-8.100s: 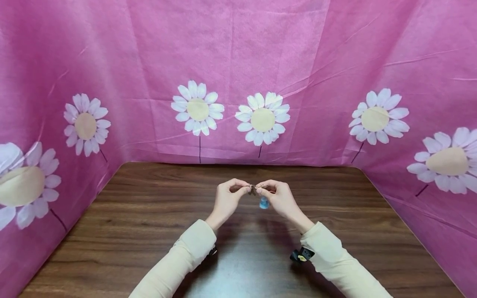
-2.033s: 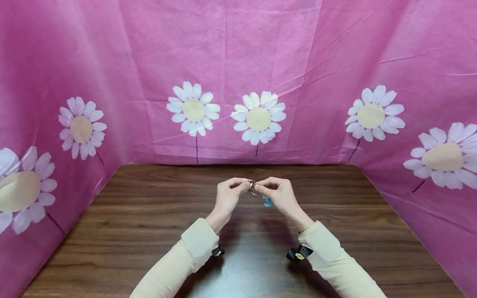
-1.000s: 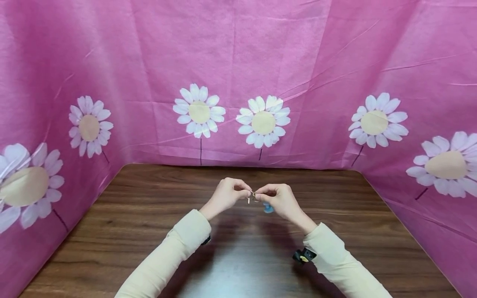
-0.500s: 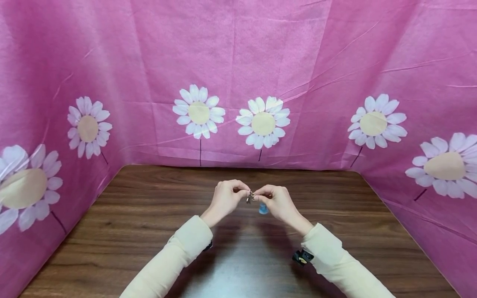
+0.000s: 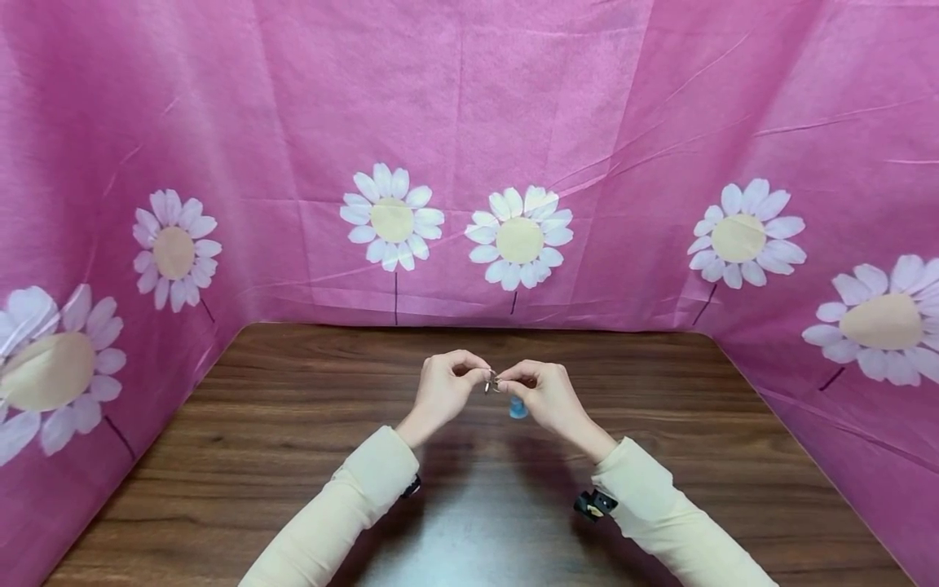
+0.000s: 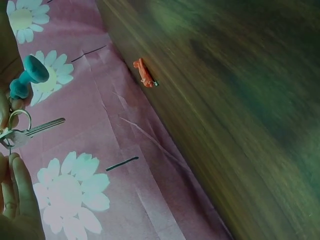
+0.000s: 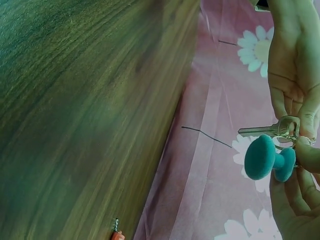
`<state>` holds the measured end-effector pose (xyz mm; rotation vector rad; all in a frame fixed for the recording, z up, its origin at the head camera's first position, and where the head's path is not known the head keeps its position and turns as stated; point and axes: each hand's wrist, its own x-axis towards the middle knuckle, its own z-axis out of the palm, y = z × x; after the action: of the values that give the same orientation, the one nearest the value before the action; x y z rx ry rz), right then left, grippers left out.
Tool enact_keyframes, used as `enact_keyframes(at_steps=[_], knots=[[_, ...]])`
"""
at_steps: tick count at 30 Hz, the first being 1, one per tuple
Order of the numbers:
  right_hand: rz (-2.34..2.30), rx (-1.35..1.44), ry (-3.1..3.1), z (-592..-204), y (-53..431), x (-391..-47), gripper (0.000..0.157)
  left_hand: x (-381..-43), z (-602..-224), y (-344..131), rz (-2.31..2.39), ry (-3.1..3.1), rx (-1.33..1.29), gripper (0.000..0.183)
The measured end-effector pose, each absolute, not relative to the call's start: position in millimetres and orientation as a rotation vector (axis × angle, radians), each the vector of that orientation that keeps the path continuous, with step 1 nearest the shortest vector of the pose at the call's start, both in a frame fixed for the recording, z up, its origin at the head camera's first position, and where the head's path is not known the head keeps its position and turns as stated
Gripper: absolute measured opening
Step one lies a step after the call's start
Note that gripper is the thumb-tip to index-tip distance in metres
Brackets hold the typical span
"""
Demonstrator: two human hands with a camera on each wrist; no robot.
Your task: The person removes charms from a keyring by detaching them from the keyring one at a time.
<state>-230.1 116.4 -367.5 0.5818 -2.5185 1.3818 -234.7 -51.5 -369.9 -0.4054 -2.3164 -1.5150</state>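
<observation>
In the head view my left hand (image 5: 443, 387) and right hand (image 5: 546, 391) meet over the table, fingertips almost together. A silver key (image 6: 45, 128) dangles between them, its head right at my left fingertips. Through the key's head runs a gold-coloured key ring (image 6: 21, 119), pinched between thumb and finger of my right hand (image 7: 295, 205). A teal-blue charm (image 7: 260, 157), shaped like a small dumbbell, hangs beside my right fingers. Which part of the key or ring my left hand (image 7: 295, 55) pinches, I cannot tell.
The brown wooden table (image 5: 293, 456) stands inside pink curtains (image 5: 455, 98) printed with white daisies. A small orange charm (image 6: 145, 74) with a short chain lies near the table's edge in both wrist views; the head view does not show it.
Both hands stay together in the middle. Two seconds ago the ring stood upright between the fingertips; now the key hangs below the left ones, and the blue charm has swung to hang straighter.
</observation>
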Motion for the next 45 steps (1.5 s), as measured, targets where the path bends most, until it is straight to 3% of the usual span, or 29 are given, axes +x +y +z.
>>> enact_keyframes(at_steps=[15, 27, 37, 45], knots=[[1.313, 0.555, -2.551, -374.5, 126.5, -235.9, 0.008, -239.1, -353.3, -50.3, -1.900, -2.136, -0.454, 0.006], [1.174, 0.363, -2.650, -378.9, 151.2, -256.0, 0.005, -261.2, -365.3, -55.9, -1.818, -2.442, -0.425, 0.006], [2.070, 0.001, -2.495, -410.4, 163.5, -276.5, 0.013, -289.0, -397.9, -53.9, -2.210, -2.475, -0.220, 0.005], [2.113, -0.153, -2.507, -430.7, 166.7, -283.6, 0.014, -305.2, -421.0, -45.6, -2.252, -2.567, -0.129, 0.011]])
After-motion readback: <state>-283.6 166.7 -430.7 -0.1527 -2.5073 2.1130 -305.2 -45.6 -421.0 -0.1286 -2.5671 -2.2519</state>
